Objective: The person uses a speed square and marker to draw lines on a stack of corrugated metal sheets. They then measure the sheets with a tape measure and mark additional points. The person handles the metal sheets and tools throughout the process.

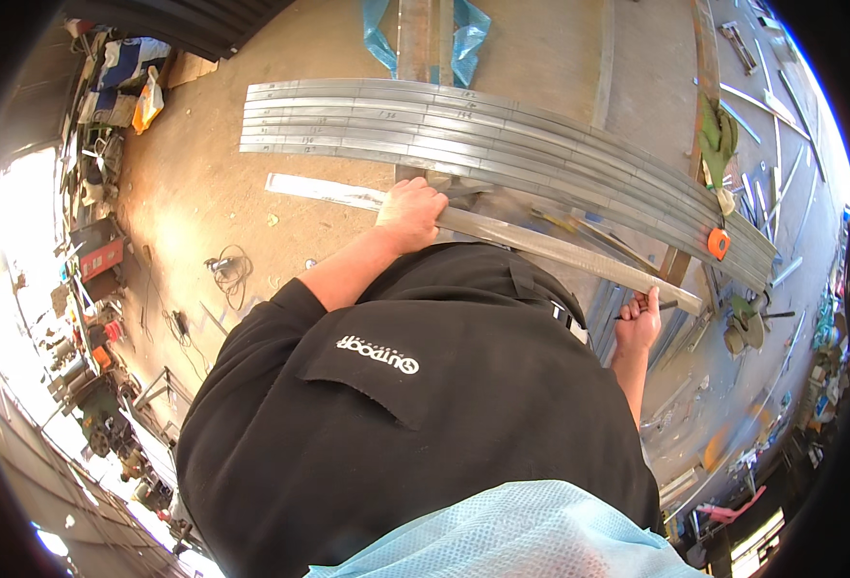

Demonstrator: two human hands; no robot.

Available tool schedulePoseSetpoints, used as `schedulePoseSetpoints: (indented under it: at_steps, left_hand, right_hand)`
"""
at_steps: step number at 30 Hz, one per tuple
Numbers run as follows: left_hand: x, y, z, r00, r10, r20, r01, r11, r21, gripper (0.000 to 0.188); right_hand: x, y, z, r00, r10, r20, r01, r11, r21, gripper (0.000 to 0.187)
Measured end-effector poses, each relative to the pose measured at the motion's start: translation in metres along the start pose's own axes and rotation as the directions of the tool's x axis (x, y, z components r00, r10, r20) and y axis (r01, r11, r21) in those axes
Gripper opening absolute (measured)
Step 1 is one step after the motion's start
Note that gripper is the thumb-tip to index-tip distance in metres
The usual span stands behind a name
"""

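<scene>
Grey metal makes up the bar (550,248), long and narrow, that lies crosswise in front of the person's waist, just nearer the body than a row of strips (377,114). The left hand (413,210) is clamped over it from above, left of its middle; I take that grip to be what steadies it. The right hand (640,323) is by the bar's other end, fingers curled around something thin and dark, probably a pen (670,304), with a fingertip against the near edge. Held so, the hand can brace on the metal and keep the pen close to it.

Beyond the bar, the strips lie side by side, their left ends nearly flush and dark marks across them; lined up like that, the marks are easy to compare. They span two beams (413,43), which seem to carry them clear of the floor (174,193), likely for a handier height. An orange tape (719,243) sits on the strips toward their right end, near the right hand, handy for measuring. Past it, a green cloth (719,143) hangs by the right-hand beam, perhaps just parked there. Farther out, a cable (237,275) lies looped on the floor to the left.
</scene>
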State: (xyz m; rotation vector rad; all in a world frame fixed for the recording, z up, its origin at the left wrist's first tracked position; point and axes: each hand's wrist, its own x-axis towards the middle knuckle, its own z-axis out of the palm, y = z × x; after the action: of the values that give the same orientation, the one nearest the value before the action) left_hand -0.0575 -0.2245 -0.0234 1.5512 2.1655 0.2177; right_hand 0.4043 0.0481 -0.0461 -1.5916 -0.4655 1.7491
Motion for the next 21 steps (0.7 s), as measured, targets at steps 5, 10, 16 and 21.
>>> schedulePoseSetpoints:
  at_steps: [5, 10, 16, 21]
  left_hand:
    - [0.009, 0.003, 0.008, 0.991, 0.055, -0.119, -0.056, 0.998, -0.009, 0.019]
    - [0.011, 0.004, 0.013, 0.985, 0.031, -0.171, -0.039, 0.998, -0.046, 0.02]
    - [0.003, 0.007, 0.003, 0.988, -0.023, -0.154, 0.019, 0.999, -0.028, 0.019]
    - [-0.029, -0.015, -0.002, 0.923, -0.19, -0.335, 0.116, 0.966, -0.23, 0.026]
  right_hand:
    - [-0.011, -0.019, 0.004, 0.998, -0.065, 0.019, 0.065, 0.998, -0.015, 0.03]
    - [-0.007, -0.015, 0.007, 0.997, -0.073, 0.007, 0.073, 0.997, 0.004, 0.029]
    - [-0.001, -0.005, 0.004, 0.999, -0.04, 0.006, 0.04, 0.999, 0.014, 0.028]
    - [0.008, -0.001, 0.007, 0.999, -0.02, -0.051, 0.02, 1.0, 0.001, 0.031]
